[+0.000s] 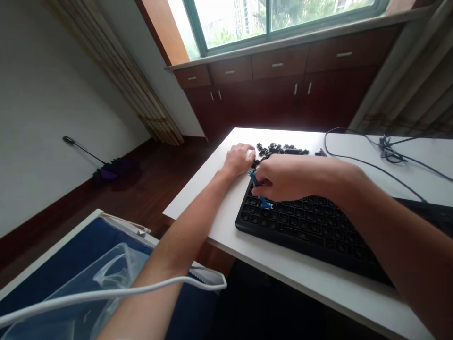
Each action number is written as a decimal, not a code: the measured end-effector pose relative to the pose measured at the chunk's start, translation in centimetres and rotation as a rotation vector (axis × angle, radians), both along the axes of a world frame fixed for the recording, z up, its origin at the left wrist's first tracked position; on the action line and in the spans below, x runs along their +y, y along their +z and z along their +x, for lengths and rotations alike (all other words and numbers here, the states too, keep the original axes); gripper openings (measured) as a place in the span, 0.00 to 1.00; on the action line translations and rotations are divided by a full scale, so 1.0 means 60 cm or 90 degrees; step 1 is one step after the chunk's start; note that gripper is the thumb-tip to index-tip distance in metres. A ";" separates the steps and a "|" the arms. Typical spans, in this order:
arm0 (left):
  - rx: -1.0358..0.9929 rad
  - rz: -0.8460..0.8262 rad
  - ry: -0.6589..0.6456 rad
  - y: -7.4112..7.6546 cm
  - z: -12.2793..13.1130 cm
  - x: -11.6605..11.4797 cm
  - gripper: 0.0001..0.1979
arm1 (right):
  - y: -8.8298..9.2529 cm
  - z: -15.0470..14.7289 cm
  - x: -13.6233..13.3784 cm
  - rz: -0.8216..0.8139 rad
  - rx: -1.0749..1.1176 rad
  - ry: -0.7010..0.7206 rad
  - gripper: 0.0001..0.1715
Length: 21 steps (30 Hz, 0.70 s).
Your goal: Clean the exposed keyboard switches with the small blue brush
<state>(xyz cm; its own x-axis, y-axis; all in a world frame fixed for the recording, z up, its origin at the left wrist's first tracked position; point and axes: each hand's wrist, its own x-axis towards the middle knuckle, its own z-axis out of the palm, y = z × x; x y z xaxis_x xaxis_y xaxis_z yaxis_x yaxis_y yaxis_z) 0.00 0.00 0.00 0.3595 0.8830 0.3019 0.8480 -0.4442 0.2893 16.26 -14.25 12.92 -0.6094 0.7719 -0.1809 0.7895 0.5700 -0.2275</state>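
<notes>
- Fingers of the right hand [283,177] pinch close around the upper shaft of a small blue cleaning brush [266,205]; a light, steady pinch like this should let the tip be steered between sockets.
- The brush's lower end meets the bare key sockets near the left end of the black keyboard [299,234], which lies flat on the white table [193,200]. Short strokes along each row would probably serve better than pressing down, since hard pushing could bend the bristles.
- The left hand [240,159] rests on the tabletop just beyond the keyboard's left end, its fingertips beside the heap of loose black keycaps [288,150]; whether they hold a cap I can't tell, as the tips are small and partly hidden.
- Nothing visibly braces the keyboard, so it may slide under firm strokes; a palm on its near left corner would steady it.
- Sweeping away from the keycaps seems wise, keeping grit off them, with the black cable [384,167] left slack.
</notes>
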 end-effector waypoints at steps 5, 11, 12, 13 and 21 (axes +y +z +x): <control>-0.002 0.044 -0.026 -0.014 -0.016 0.008 0.17 | -0.057 0.003 -0.022 0.119 0.177 0.017 0.21; -0.016 0.054 -0.002 -0.018 -0.014 0.008 0.22 | -0.107 0.008 -0.084 0.349 0.305 -0.059 0.09; -0.014 0.061 -0.013 -0.017 -0.012 0.007 0.22 | -0.113 0.012 -0.089 0.365 0.328 -0.072 0.07; -0.010 0.069 -0.028 -0.016 -0.011 0.006 0.23 | -0.118 0.016 -0.093 0.373 0.346 -0.078 0.07; -0.054 0.042 -0.112 -0.007 -0.033 0.022 0.24 | -0.133 0.019 -0.103 0.401 0.422 -0.051 0.11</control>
<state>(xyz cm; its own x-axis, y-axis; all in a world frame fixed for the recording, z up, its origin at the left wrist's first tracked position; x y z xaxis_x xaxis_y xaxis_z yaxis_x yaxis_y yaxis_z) -1.99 1.34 -0.40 0.4781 0.7859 0.3922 0.7292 -0.6041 0.3216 17.39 -20.44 4.94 -0.3793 0.6537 0.6549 0.6505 0.6917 -0.3136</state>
